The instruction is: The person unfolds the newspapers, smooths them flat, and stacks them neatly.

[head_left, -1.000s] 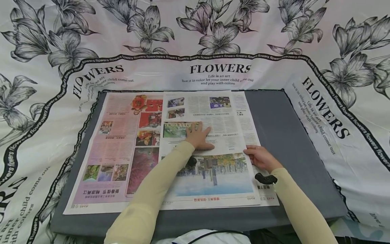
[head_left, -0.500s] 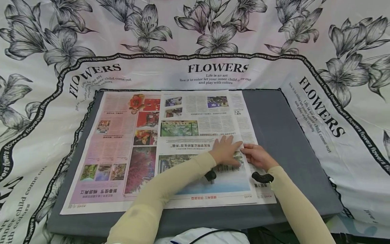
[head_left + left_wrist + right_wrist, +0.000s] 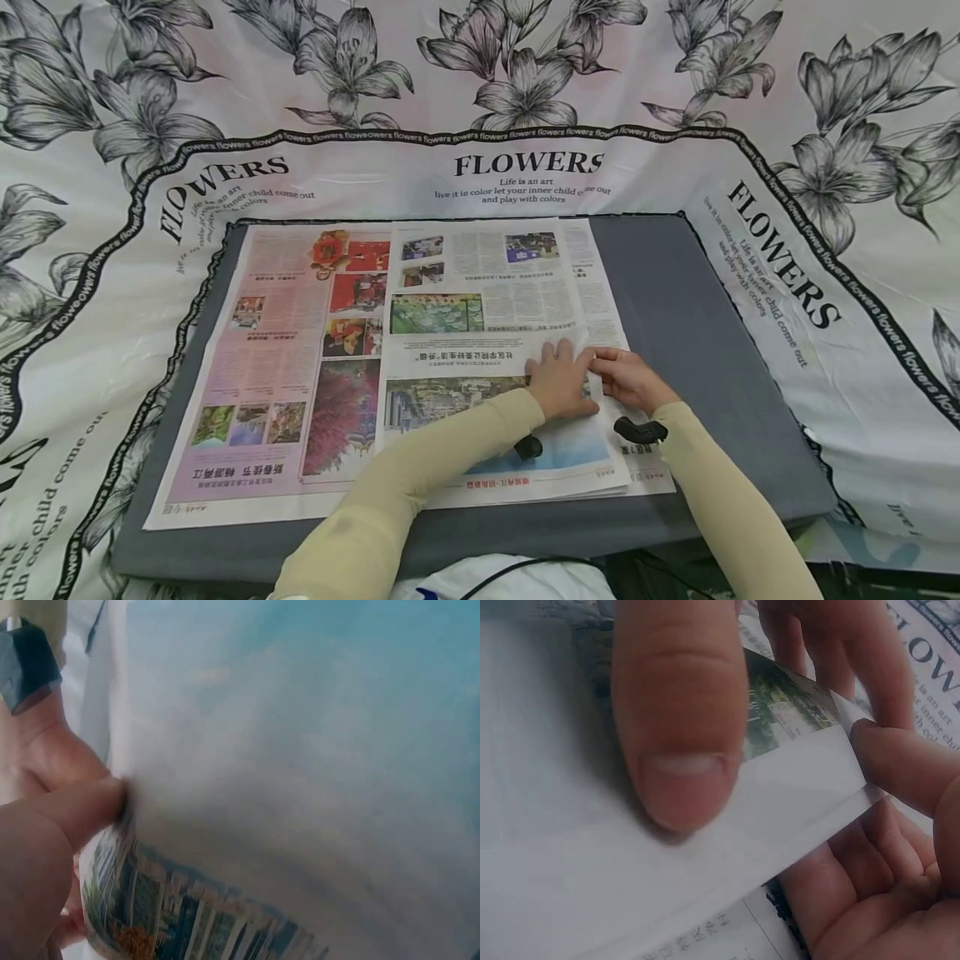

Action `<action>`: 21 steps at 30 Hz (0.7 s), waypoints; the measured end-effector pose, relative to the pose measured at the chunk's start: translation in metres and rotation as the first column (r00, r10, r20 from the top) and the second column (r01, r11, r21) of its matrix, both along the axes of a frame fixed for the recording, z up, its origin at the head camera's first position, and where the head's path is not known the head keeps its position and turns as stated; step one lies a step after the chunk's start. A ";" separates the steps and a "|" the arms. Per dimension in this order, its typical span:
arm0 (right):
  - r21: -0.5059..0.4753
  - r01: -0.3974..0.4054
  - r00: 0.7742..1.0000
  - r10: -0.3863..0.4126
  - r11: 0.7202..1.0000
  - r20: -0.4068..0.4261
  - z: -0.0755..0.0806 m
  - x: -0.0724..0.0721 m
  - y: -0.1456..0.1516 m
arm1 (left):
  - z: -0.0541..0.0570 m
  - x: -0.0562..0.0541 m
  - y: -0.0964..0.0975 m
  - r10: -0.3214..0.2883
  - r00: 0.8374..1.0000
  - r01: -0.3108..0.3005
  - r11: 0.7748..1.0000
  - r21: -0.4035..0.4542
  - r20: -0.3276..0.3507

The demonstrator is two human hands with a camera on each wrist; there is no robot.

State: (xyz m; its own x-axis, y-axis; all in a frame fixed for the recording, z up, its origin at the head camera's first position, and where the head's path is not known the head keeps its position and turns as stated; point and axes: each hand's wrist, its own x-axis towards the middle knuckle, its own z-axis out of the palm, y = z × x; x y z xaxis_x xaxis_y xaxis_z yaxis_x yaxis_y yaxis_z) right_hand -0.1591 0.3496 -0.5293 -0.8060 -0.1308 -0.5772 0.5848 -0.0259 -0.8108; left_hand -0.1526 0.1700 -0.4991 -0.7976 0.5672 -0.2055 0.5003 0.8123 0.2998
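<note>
A colour-printed newspaper point(image 3: 255, 367) lies spread on a dark grey mat. My left hand point(image 3: 558, 383) rests on its right page with fingers spread, near the side edge. In the right wrist view, the left thumb point(image 3: 682, 780) presses flat on the white margin. My right hand point(image 3: 630, 379) pinches that page's right edge, thumb on top and curled fingers point(image 3: 870, 855) beneath. The edge bends up there, and another sheet point(image 3: 648, 475) shows under it. In the left wrist view, the page's blue-and-white picture point(image 3: 300, 750) fills most of the frame.
The grey mat point(image 3: 697, 358) extends to the right of the newspaper. Around it lies a white tablecloth point(image 3: 510, 196) printed with flowers and lettering. A black cable point(image 3: 517, 565) crosses white cloth at the front edge.
My left hand has slid right and slightly nearer, from the page's middle to beside the right hand. The page's right edge is now raised a little between the hands.
</note>
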 end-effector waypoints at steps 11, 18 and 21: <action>-0.142 -0.047 0.999 0.048 0.989 -0.001 0.000 0.001 0.002 | 0.007 -0.012 -0.007 -0.012 0.999 0.013 1.000 -0.024 0.039; -0.181 -0.089 0.996 0.091 0.979 -0.001 0.001 0.002 0.008 | 0.013 -0.023 -0.015 -0.094 0.994 0.093 0.995 0.032 0.050; -0.172 -0.089 0.996 0.091 0.981 0.002 -0.001 0.002 0.010 | 0.017 -0.026 -0.020 -0.123 0.992 0.122 0.992 0.038 0.032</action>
